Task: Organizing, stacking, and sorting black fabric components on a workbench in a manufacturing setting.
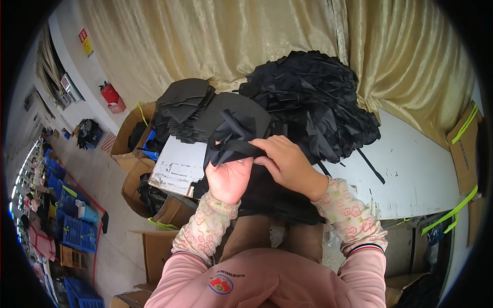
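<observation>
A crumpled piece of thin black fabric (232, 145) is between my two hands, above the near edge of the table. My left hand (227, 180) is palm up beneath it and holds it, with most of its fingers hidden under the cloth. My right hand (291, 167) pinches the fabric's right edge between thumb and fingers. Just behind lies a rounded dark grey sheet (255, 112), partly covered by the fabric. Left of that is a fanned stack of similar dark grey sheets (181, 105). A large heap of black fabric pieces (308, 97) spreads at the back right.
The white table (416, 177) carries the heaps, with a narrow black strip (372, 167) on it. Gold curtains (205, 36) hang behind. Open cardboard boxes (132, 172) stand at the left; another box (465, 146) is at the right. Blue crates (79, 233) line the floor farther left.
</observation>
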Tool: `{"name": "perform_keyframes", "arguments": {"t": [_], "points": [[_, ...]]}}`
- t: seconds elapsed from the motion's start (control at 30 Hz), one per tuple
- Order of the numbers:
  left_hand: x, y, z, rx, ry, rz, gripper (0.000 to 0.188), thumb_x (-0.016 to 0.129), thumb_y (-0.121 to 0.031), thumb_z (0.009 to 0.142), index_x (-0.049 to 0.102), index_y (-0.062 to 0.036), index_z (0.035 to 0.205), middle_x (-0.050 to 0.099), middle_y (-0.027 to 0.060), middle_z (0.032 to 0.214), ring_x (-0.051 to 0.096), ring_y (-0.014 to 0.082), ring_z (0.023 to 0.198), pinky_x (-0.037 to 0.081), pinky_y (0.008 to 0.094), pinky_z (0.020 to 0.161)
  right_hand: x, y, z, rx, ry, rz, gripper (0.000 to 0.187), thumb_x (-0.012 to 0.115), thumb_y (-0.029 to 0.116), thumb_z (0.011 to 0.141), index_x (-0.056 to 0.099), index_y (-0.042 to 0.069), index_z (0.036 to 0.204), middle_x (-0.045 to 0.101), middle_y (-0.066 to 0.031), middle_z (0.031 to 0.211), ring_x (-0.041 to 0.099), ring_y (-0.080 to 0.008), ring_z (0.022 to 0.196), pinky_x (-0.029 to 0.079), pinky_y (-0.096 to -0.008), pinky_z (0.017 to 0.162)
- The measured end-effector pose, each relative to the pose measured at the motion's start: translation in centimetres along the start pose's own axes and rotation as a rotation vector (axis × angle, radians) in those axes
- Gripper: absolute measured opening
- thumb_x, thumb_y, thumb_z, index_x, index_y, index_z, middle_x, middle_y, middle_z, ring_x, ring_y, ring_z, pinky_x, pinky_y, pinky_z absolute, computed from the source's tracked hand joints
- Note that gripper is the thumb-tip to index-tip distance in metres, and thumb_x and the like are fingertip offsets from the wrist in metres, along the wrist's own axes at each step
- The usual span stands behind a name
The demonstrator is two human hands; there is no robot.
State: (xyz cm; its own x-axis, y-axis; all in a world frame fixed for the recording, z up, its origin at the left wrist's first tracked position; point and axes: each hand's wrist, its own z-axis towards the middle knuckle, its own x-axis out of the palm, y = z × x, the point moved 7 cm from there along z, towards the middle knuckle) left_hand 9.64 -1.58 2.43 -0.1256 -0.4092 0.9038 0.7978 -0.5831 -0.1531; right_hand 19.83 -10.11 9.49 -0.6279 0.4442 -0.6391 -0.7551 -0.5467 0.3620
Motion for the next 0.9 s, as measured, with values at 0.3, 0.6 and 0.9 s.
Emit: {"name": "perform_keyframes", "arguments": {"t": [0.3, 0.6, 0.9], "points": [[-4.3, -1.2, -0.1, 0.051, -0.137, 0.073, 0.040, 0.046, -0.028, 0.093, 0.054, -0.0026, 0.123, 0.055, 0.0136, 0.130, 0.053, 0.0273, 0.119, 0.039, 0.0443, 0.106, -0.2, 5.0, 0.7, -0.217, 0.046, 0.207, 0.019, 0.070, 0.008, 0.079, 0.066, 0.008, 0.098, 0.062, -0.0090, 0.083, 0.060, -0.0260, 0.069, 0.048, -0.0329, 0.059], [-0.9, 1.8, -0.7, -0.115, 0.086, -0.047, 0.041, 0.041, -0.033, 0.097, 0.054, -0.0030, 0.121, 0.055, 0.0114, 0.123, 0.050, 0.0243, 0.116, 0.040, 0.0375, 0.101, 0.3, 3.0, 2.5, -0.164, -0.108, -0.163, 0.037, 0.065, 0.007, 0.075, 0.058, 0.008, 0.112, 0.057, -0.0115, 0.105, 0.055, -0.0295, 0.101, 0.042, -0.0401, 0.088], [0.4, 1.9, -6.0, -0.777, 0.203, 0.433, 0.069, 0.050, -0.051, 0.092, 0.033, -0.0033, 0.139, 0.057, 0.0211, 0.120, 0.064, 0.0241, 0.090, 0.053, 0.0353, 0.074, -4.0, 0.8, 3.2, -0.277, 0.038, -0.534, 0.026, 0.062, 0.003, 0.065, 0.064, 0.004, 0.091, 0.050, -0.0073, 0.071, 0.053, -0.0255, 0.070, 0.044, -0.0354, 0.065]]}}
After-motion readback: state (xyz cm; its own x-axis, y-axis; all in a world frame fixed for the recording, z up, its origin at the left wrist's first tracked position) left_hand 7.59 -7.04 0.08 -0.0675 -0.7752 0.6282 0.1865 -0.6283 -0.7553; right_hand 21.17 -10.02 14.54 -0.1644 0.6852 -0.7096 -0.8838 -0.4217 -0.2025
